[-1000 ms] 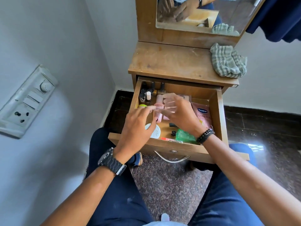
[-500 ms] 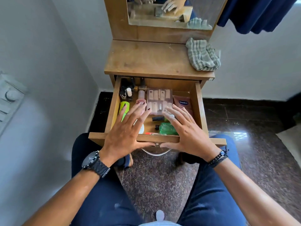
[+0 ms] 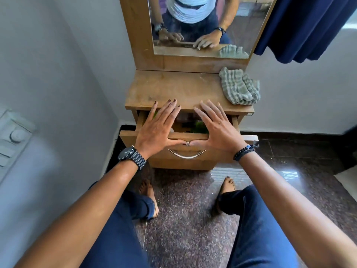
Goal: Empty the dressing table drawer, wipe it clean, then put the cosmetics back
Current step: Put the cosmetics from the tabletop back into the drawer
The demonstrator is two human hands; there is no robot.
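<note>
The wooden drawer of the dressing table stands only a little way out, with a curved metal handle on its front. My left hand and my right hand lie flat and spread over the drawer's front edge, thumbs touching on the front panel, fingertips reaching the tabletop's edge. Both hands hold nothing. Between them I glimpse a few cosmetics inside, among them something green; the rest is hidden.
A crumpled green checked cloth lies on the tabletop's right end. A mirror rises behind. A white wall with a switch panel is close on the left, a dark blue curtain hangs upper right.
My hands left the cosmetics inside the drawer and moved to its front edge. The drawer has slid most of the way in. The view has pulled back and up.
</note>
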